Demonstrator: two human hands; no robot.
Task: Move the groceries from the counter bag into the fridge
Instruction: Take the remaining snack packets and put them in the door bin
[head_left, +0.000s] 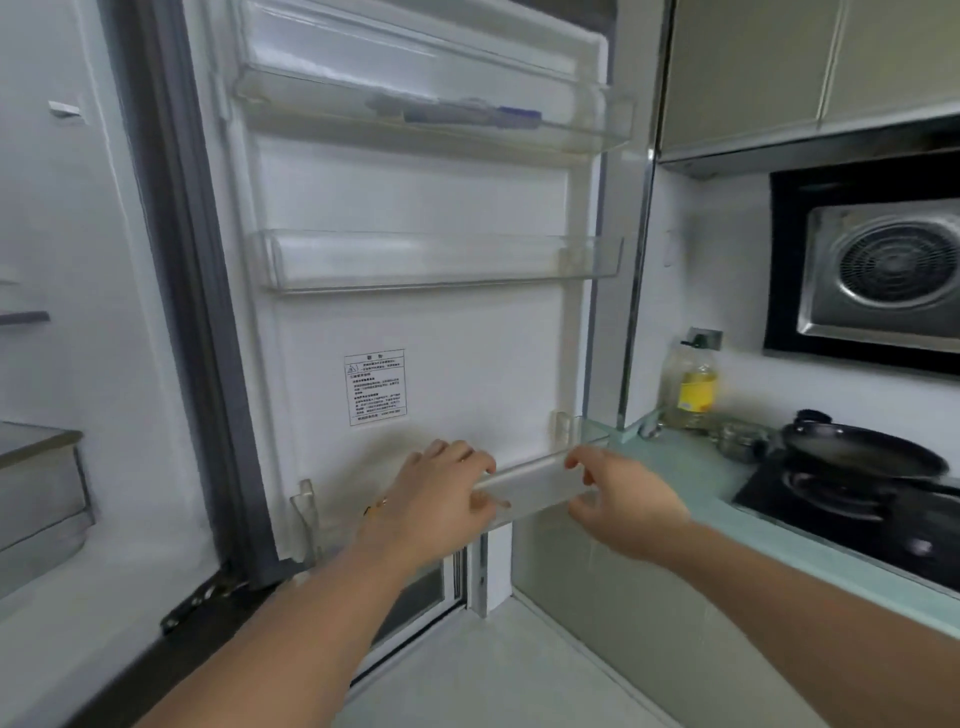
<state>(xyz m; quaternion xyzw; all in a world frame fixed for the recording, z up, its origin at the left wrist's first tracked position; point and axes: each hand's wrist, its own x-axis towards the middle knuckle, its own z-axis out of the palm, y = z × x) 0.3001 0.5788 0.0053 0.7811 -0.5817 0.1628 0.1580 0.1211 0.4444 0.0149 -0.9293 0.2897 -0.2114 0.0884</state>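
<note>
The fridge door (415, 197) stands open in front of me, its white inner side facing me. Both hands grip the lowest clear door shelf (535, 486), which sits tilted, its right end higher. My left hand (447, 493) holds its left part, fingers curled over the rim. My right hand (618, 499) pinches its right part. A middle clear shelf (441, 260) holds nothing I can see. The top clear shelf (431, 111) holds small blurred items. No grocery bag is in view.
The fridge interior (47, 322) with a drawer (41, 493) lies at the left. A teal counter (691, 478) at the right carries an oil bottle (693, 387), a black pan (862, 452) on a hob, and a range hood (883, 270) above.
</note>
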